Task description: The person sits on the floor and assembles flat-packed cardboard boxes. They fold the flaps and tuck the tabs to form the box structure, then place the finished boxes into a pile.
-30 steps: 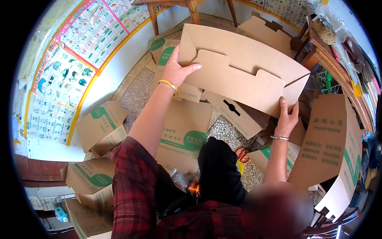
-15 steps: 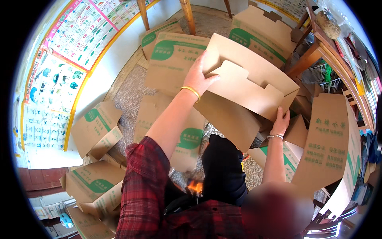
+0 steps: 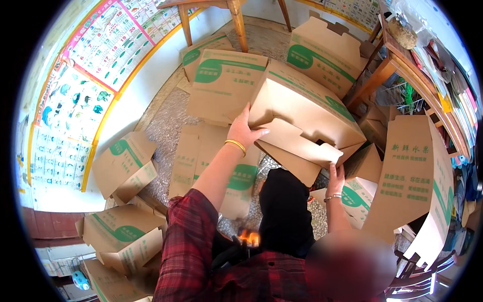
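A brown cardboard box (image 3: 307, 108) with a green band on its far side is held in front of me, its near side facing me with slotted flaps. My left hand (image 3: 245, 132) grips its left edge, thumb pressed over a folded flap and fingers hidden behind the board. At the near right corner my right hand (image 3: 335, 182) is closed on the box's edge, fingertips against the flap. Under the box, another brown cardboard piece (image 3: 289, 163) shows in part.
Several printed cartons stand around: one behind (image 3: 229, 83), one far right (image 3: 324, 55), some at left (image 3: 123, 161). A tall carton (image 3: 402, 171) is at my right. A small fire (image 3: 249, 237) burns beside my knee. A wooden table (image 3: 397, 65) stands at right.
The box has tipped and come slightly nearer, so its green-banded side now shows. My right hand has moved down and left with its corner; my left hand is slightly lower.
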A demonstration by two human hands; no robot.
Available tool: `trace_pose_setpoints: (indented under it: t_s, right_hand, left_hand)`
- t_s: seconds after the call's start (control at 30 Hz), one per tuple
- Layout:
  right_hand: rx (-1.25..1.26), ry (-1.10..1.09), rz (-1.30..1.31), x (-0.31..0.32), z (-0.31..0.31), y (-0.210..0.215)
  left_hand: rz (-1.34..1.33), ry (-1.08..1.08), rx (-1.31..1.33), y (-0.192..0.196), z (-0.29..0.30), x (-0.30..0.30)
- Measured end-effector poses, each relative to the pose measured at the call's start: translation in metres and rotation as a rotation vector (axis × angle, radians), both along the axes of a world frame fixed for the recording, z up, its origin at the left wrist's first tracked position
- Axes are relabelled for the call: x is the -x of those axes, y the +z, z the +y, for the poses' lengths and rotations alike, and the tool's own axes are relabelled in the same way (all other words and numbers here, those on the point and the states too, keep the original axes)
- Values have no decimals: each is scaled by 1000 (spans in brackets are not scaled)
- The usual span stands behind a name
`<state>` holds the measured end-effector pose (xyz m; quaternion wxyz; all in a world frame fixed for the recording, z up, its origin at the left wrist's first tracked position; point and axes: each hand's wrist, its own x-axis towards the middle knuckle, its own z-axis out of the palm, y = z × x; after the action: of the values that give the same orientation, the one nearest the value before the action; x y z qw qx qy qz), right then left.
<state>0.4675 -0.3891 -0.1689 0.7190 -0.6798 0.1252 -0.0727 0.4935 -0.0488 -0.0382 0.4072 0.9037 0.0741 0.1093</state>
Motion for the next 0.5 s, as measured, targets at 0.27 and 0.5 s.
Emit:
trace_pose_setpoints:
  t_s: [0.27, 0.5]
  right_hand:
    - [-591, 308, 708, 46, 34, -17]
    - [-654, 267, 476, 39, 44, -24]
  left_hand:
    - [185, 138, -245, -12, -7, 37]
    - [207, 127, -121, -7, -11, 52]
